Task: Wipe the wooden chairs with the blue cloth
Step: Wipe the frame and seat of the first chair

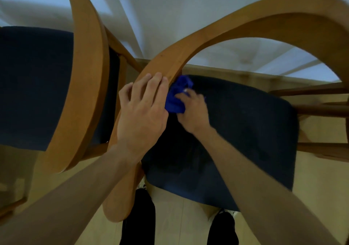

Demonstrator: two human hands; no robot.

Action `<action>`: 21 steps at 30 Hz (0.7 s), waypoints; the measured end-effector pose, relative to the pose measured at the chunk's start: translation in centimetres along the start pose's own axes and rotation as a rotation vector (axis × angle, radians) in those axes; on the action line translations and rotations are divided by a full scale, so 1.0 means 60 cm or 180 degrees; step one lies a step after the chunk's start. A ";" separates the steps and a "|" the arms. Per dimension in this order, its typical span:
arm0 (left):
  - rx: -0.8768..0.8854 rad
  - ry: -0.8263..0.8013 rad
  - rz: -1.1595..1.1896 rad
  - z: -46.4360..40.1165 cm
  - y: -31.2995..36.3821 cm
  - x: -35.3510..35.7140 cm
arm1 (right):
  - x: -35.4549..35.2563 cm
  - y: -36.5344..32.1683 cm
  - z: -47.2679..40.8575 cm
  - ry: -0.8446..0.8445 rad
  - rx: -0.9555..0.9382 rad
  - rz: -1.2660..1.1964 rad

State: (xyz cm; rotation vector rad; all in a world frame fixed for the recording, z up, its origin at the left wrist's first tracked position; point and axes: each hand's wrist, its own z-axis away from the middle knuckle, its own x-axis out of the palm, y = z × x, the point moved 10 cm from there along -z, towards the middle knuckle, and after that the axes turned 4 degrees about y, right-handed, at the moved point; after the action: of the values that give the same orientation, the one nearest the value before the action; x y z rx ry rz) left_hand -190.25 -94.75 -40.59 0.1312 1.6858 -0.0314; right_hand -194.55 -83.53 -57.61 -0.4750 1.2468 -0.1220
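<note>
Blue cloth (pixel 176 97) soft, light, bunched in right hand (pixel 192 110) grip against curved wooden chair (pixel 198 42) rail; left hand (pixel 141 112) resting flat, steadying.

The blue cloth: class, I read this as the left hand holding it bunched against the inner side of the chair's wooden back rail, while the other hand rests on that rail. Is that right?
Not quite. The head view shows the right hand holding the blue cloth, bunched against the inner side of the wooden back rail. The left hand is the one resting on that rail.
</note>
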 end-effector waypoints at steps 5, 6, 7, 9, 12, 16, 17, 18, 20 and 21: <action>-0.0004 -0.0016 -0.0113 0.000 -0.001 0.003 | 0.031 -0.057 0.075 -0.0452 -0.0497 -0.0215; -0.0007 -0.0014 -0.0103 0.000 0.000 0.003 | 0.013 -0.048 0.064 -0.0357 -0.0464 -0.0316; -0.0013 -0.0025 -0.0074 0.000 0.000 0.003 | -0.012 -0.035 0.048 -0.0153 -0.0393 -0.0358; -0.0051 -0.0043 -0.0001 0.000 -0.002 0.004 | -0.072 0.000 0.007 0.0445 -0.0159 -0.0316; -0.0047 -0.0049 0.0042 0.000 -0.001 0.003 | -0.141 0.085 -0.072 0.0976 0.0676 -0.0633; -0.0051 -0.0103 0.0101 0.000 -0.002 0.004 | -0.099 0.070 -0.117 0.0363 0.0574 -0.0064; -0.0046 -0.0126 0.0083 0.000 -0.002 0.005 | -0.075 0.056 -0.108 0.0190 0.0460 0.0031; -0.0049 -0.0146 0.0077 0.001 -0.002 0.005 | -0.059 0.049 -0.095 0.0105 0.0411 0.0064; -0.0047 -0.0164 0.0102 0.000 -0.002 0.006 | -0.045 0.049 -0.072 0.0093 0.0301 0.0124; -0.0042 -0.0168 0.0107 0.000 -0.001 0.006 | -0.040 0.046 -0.061 0.0060 0.0170 0.0211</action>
State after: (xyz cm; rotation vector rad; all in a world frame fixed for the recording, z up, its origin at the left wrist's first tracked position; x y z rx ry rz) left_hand -190.27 -94.77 -40.93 0.1475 1.6307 0.0016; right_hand -199.21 -81.25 -57.50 -0.3867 1.2734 -0.1034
